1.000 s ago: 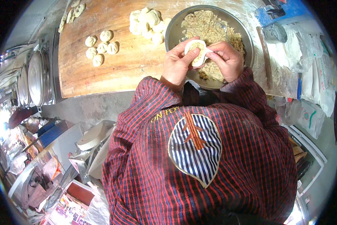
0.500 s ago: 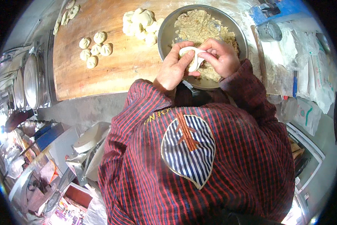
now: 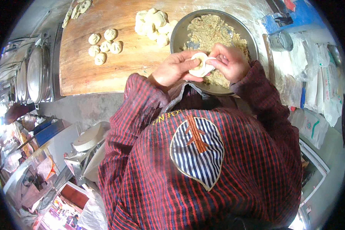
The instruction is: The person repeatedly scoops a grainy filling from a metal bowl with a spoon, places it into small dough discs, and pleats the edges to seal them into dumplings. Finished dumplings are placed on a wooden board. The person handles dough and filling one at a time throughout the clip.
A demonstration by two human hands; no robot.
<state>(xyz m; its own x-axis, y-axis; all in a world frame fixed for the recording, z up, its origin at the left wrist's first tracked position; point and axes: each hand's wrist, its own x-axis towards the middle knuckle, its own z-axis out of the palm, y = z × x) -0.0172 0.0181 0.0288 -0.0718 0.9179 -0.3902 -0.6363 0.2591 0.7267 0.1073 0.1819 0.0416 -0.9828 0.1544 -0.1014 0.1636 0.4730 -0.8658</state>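
A white dough wrapper (image 3: 200, 69), partly gathered round some filling, is held over the near part of a metal bowl (image 3: 175, 38). My left hand (image 3: 176, 68) cradles it from the left, the thumb pressed on its middle. On its right edge my right hand (image 3: 229, 63) pinches the dough between thumb and fingers. Pale minced filling (image 3: 212, 28) lies in the bowl, below and beyond my hands. Several pleated buns (image 3: 105, 46) stand in a cluster on the wooden board (image 3: 118, 78) at the left. A heap of dough pieces (image 3: 152, 23) sits left of the bowl.
More dough strips (image 3: 79, 8) lie at the board's far left corner. Right of the bowl are a metal cup (image 3: 281, 41), a rolling-pin-like stick (image 3: 268, 57) and plastic bags (image 3: 326, 82). Round metal lids (image 3: 37, 74) stand at the left. A white machine (image 3: 88, 140) is below the board.
The wrapper now shows its round, filled opening, and my fingers have shifted along its edge. The whole view has shifted a little, so the bowl and board appear farther right.
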